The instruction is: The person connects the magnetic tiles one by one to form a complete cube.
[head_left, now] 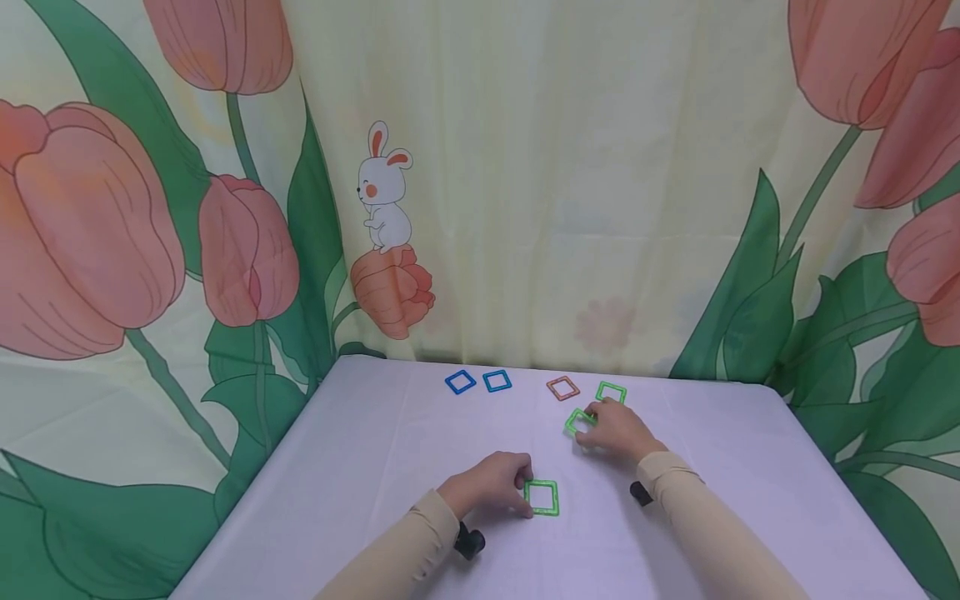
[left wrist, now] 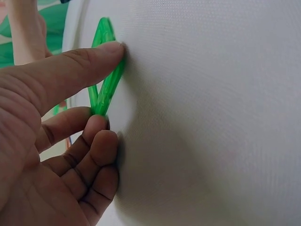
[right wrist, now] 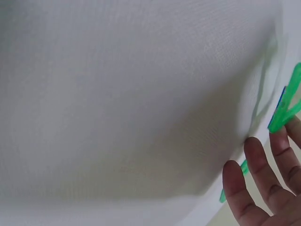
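Six hollow square frames are recorded at the bench (head_left: 360,467), which is covered in white cloth. The left hand (head_left: 491,482) has its grip engaged: thumb and finger pinch the near green frame (head_left: 557,498) by its left side, with cloth visible through the centre. The right hand (head_left: 618,429) likewise has its grip engaged, thumb and fingers pinching the middle green frame (head_left: 571,417), which is turned at an angle farther back and to the right; its clearance from the cloth cannot be determined. Just beyond that hand lies the far green frame (head_left: 612,385), enclosing only cloth in its visible part. To its left lies the orange frame (head_left: 554,393), followed, after a gap, by the right blue frame (head_left: 500,389) and the left blue frame (head_left: 467,389), close together but apart; each encircles bare cloth. A tulip-printed curtain (head_left: 510,167) hangs behind the bench.
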Tool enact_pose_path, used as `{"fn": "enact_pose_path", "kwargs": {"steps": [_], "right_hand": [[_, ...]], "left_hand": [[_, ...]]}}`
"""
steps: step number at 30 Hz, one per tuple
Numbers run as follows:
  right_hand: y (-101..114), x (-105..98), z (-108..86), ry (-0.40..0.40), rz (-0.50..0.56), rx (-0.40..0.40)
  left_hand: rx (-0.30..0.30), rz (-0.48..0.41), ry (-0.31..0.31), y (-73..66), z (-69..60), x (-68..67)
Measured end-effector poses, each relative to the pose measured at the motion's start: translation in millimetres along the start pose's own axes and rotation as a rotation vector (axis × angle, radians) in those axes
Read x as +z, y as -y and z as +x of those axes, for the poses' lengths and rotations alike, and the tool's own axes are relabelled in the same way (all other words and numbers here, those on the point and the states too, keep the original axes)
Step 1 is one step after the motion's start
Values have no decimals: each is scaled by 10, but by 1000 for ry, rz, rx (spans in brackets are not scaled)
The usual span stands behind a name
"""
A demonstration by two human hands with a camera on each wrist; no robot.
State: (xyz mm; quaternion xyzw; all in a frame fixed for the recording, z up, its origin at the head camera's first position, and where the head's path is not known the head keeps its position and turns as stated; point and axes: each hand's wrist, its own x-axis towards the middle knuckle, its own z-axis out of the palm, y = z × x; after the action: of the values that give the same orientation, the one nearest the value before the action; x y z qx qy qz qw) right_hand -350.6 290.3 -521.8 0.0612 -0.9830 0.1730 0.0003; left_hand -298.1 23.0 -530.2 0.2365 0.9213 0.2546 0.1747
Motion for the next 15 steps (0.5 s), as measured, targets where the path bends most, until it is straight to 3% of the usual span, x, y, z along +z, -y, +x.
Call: {"fn": "enact_pose_path", "kwargs": {"steps": [7,15], "right_hand": [[-55,-47,-46,-12,53,-26],[-128,-135,-133,-6,77,26]], "left_hand": [[0,8,14,14,-8,-3],[2,13,19,15,-24,-22]]}}
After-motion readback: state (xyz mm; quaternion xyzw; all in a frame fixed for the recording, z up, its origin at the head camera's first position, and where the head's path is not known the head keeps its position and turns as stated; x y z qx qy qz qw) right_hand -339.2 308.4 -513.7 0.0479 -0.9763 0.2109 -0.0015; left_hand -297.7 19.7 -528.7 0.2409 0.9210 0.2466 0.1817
